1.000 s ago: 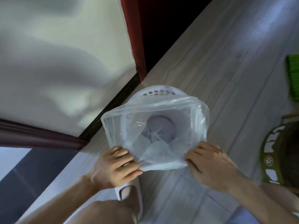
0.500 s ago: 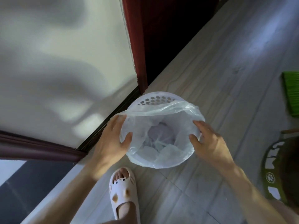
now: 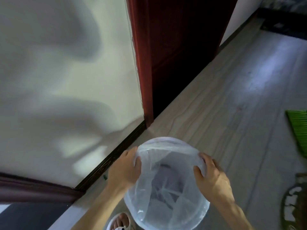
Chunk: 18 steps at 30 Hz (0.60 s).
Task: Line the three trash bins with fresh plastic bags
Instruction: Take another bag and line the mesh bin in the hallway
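Observation:
A small round white trash bin (image 3: 166, 141) stands on the wooden floor near the wall. A clear plastic bag (image 3: 167, 185) lines it, its mouth stretched over the whole rim. My left hand (image 3: 126, 168) grips the bag and rim on the bin's left side, thumb inside. On the right side my right hand (image 3: 211, 175) grips the bag-covered rim the same way. The bag's bottom lies crumpled inside the bin.
A white wall (image 3: 66, 80) with a dark baseboard runs along the left. A dark red door frame (image 3: 142, 63) stands behind the bin. Green broom bristles (image 3: 299, 128) lie at the right edge. My foot in a white slipper (image 3: 118, 222) is just below the bin.
The bag's mouth went from loose above the bin to pulled down over the whole rim. Both hands slid from the near edge to the bin's sides. The view tilted up.

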Tool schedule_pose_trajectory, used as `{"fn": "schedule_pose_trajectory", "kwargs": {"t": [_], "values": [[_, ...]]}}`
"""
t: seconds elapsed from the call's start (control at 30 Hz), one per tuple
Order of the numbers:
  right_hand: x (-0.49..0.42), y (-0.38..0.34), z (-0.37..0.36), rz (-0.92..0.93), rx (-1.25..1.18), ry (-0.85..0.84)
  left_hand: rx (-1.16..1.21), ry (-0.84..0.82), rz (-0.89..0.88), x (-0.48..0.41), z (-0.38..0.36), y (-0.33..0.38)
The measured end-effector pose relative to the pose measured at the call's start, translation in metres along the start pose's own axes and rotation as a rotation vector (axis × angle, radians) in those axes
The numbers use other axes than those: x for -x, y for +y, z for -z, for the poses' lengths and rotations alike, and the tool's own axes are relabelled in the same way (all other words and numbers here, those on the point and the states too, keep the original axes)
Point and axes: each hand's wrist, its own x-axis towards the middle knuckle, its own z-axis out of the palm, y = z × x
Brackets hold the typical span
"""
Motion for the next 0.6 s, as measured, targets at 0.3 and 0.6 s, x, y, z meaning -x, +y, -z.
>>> {"fn": "schedule_pose_trajectory", "kwargs": {"t": [0.3, 0.6], "values": [[-0.019, 0.010, -0.017, 0.240, -0.113, 0.165, 0.078, 0.033, -0.041, -0.013, -0.005, -0.003], [-0.059, 0.000, -0.017, -0.354, -0.500, -0.212, 0.490, -0.384, 0.163, -0.062, -0.008, -0.008]]}}
